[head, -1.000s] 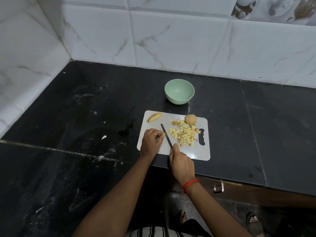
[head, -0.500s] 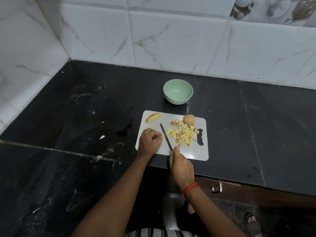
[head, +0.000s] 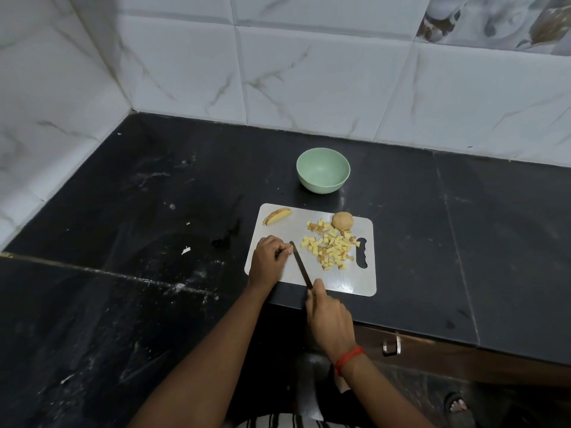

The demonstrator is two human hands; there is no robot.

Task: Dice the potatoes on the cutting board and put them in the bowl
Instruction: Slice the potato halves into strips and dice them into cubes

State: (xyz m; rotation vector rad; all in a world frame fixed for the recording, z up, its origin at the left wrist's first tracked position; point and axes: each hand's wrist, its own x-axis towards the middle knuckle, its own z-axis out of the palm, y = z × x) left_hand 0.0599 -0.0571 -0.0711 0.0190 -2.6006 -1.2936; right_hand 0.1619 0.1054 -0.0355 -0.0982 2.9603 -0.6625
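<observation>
Under the curled fingertips of the left hand [head: 268, 260], a small potato piece [head: 289, 249] is lying on the cutting board [head: 340, 284], mostly hidden. The right hand [head: 329, 322] is gripping the knife [head: 301, 267], whose blade is running away from that hand, touching the piece's right side. The diced pile [head: 330, 247] is sitting beyond the blade, and the bowl [head: 323, 169] is waiting past both hands.
</observation>
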